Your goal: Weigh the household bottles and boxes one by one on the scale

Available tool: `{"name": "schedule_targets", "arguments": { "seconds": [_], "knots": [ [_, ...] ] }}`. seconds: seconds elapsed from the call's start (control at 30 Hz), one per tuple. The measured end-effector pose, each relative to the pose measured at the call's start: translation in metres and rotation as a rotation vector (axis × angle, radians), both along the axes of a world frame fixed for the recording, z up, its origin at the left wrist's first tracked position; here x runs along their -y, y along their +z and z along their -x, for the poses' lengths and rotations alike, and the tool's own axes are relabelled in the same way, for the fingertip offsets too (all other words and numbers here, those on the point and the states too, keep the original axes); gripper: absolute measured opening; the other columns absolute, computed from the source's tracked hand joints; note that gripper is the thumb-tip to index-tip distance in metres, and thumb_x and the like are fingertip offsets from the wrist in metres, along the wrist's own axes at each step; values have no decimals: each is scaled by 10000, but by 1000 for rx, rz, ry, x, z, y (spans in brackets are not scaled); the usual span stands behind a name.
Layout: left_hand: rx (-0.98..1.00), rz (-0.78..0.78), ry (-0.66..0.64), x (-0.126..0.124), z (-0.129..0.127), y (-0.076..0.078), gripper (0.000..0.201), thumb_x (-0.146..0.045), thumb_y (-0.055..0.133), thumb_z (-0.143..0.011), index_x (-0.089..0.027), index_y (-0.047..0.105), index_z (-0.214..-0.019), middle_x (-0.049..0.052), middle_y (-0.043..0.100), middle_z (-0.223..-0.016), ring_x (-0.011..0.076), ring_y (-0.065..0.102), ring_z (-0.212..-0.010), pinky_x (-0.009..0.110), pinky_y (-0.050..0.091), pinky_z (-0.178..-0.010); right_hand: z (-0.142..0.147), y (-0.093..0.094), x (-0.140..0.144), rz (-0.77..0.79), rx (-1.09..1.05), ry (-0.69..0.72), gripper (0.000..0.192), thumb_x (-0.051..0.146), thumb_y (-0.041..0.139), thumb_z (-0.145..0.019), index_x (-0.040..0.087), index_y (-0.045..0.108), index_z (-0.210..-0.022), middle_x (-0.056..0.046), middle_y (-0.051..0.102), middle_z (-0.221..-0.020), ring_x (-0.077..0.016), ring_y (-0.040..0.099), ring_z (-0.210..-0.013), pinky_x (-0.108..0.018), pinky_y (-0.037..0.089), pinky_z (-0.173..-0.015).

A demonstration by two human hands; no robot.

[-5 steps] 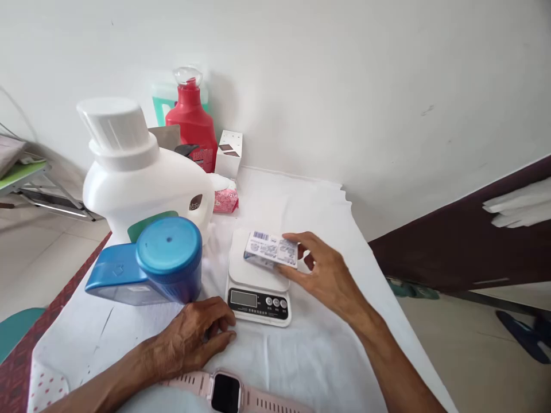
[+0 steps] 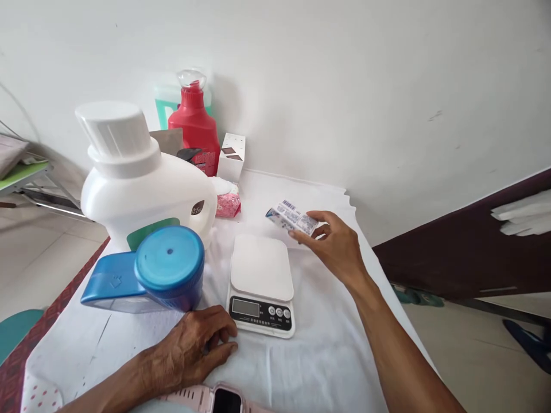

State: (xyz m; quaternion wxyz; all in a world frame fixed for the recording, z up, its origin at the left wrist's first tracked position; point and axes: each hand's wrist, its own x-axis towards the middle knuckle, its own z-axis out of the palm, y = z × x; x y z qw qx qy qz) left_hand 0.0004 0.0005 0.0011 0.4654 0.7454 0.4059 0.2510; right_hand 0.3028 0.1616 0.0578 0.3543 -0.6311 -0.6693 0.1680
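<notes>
My right hand (image 2: 333,244) grips a small printed box (image 2: 291,217) with a barcode, holding it in the air beyond the far right corner of a white kitchen scale (image 2: 260,280). The scale's platform is bare and its display faces me. My left hand (image 2: 196,344) rests on the white cloth (image 2: 327,355) just left of the scale's front, fingers curled loosely, holding nothing.
A large white detergent jug (image 2: 142,186) and a blue-lidded bottle (image 2: 155,275) lying on its side stand left of the scale. A red bottle (image 2: 196,129), a small white carton (image 2: 231,156) and a pink packet (image 2: 228,205) sit by the wall. A pink smartwatch (image 2: 215,398) lies at the front edge.
My right hand has lifted the small box off the scale's platform and carried it back and to the right. The left hand has stayed put.
</notes>
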Motion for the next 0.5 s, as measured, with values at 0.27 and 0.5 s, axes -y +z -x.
{"name": "schedule_targets", "arguments": {
  "seconds": [0.27,0.5],
  "knots": [
    [9,23,3,-4,-3,1,47,-182,626,-930,-187,656,-965,23,646,-866,103,552,-680,201,403,-598,-8,-55,-111,60,66,-266,531,437,758,-692,176,630,-1136,-171,590,-1225,-357,577,-1158,-520,446,-1056],
    [-31,78,-15,-5,-1,7,60,-181,631,-932,-188,659,-984,27,654,-895,104,557,-700,200,416,-622,-3,-65,-176,53,84,-341,487,272,653,-744,184,617,-1221,-176,436,-1362,-336,518,-1265,-507,410,-1121]
  ]
}}
